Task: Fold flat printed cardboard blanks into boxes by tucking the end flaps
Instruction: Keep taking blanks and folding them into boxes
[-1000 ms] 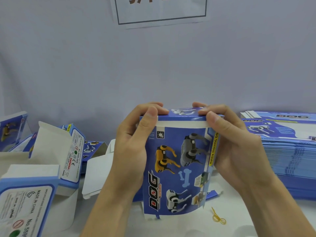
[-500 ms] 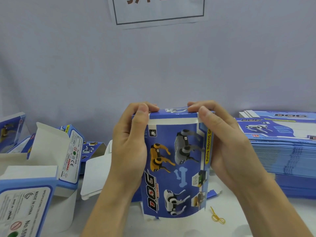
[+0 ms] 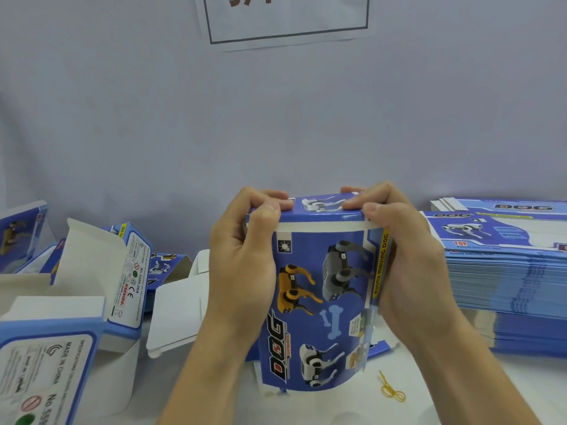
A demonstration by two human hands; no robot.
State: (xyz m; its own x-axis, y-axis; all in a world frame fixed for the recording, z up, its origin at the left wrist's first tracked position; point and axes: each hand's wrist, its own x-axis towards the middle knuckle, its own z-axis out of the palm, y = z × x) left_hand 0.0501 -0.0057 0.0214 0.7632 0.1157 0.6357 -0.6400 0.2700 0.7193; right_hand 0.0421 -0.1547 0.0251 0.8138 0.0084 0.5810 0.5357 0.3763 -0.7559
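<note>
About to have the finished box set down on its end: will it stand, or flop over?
The box is probably light and easily tipped: thin card, tall for its base. Its front panel bows outward, so it likely flexes under a squeeze. Loose bottom flaps may make it rock.

Left hand (image 3: 242, 265) and right hand (image 3: 408, 265) raised, fingers (image 3: 270, 199) curled inward.

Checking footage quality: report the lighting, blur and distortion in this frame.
Head view: even, soft light, faint shadows on the table; wide-angle bending curves the stack of flat blanks; the box between left hand and right hand is fairly sharp; near-left box print slightly soft.
</note>
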